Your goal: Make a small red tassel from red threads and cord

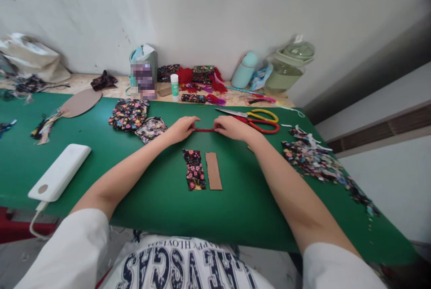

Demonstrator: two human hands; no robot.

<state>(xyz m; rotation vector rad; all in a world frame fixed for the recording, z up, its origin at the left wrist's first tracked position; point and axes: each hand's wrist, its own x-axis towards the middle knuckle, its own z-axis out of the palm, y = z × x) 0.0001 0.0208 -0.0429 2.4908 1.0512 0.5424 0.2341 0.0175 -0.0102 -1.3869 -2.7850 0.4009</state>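
1. I am seeing a red cord [204, 130] running straight across between two bare hands, over the middle of a green tabletop [151, 194].
2. The left hand [182, 130] is pinching one side of the cord, its thumb and fingers closing on it.
3. The right hand [230, 127] is gripping the other side, its fingers curling inward; a short red length is showing in the gap.
4. Nearer the wearer's body, I am finding a floral fabric strip [194, 170] lying upright in view, with a plain cardboard strip [213, 171] lying just beside it on the right, the two not touching.
5. Scissors [248, 114] with one yellow and one red handle are lying just beyond the right hand, blades pointing left.
6. Close to the left wrist, a floral fabric bundle [151, 129] is resting against a larger floral stack [128, 113].
7. Farther left, a white power bank [60, 172] is lying with its cable hanging off the near edge.
8. On the right, a heap of fabric scraps [313, 158] is spreading along the table.
9. By the wall, a glue stick [174, 87] and a pale green bottle [245, 71] are standing.
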